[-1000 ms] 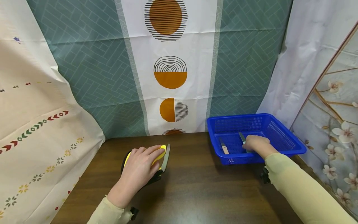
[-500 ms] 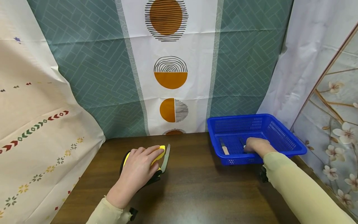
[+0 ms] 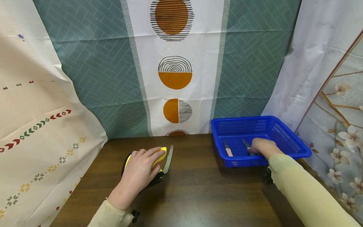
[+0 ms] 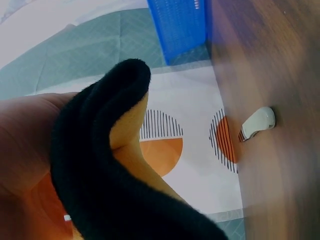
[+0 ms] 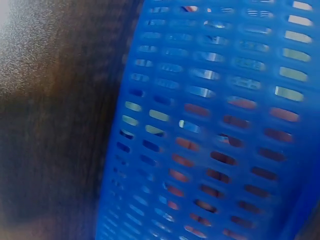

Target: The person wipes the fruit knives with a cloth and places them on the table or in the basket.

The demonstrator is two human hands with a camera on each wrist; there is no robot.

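My left hand (image 3: 139, 170) holds a folded yellow and black cloth (image 3: 161, 157) over the left part of the table, its dark, fuzzy edge close up in the left wrist view. Just right of that cloth lies a knife with a pale green handle (image 3: 168, 164), blade pointing away. My right hand (image 3: 263, 147) reaches into the blue basket (image 3: 241, 163), fingers at the handle of a second knife (image 3: 245, 143); its blade sticks out beyond them. A third knife, with a pale pinkish handle (image 3: 228, 152), lies to its left in the basket. The basket's wall mostly hides the right hand in the right wrist view.
The dark wooden table (image 3: 204, 189) reaches back to a patterned cloth backdrop (image 3: 175, 72). A cream curtain (image 3: 42, 126) hangs on the left, and a flower-printed sheet (image 3: 337, 142) stands close beside the basket on the right.
In the basket, my right hand and the knife at its fingers have shifted slightly; the blade dipped nearer the hand, then showed more again. The left hand stays on the cloth.
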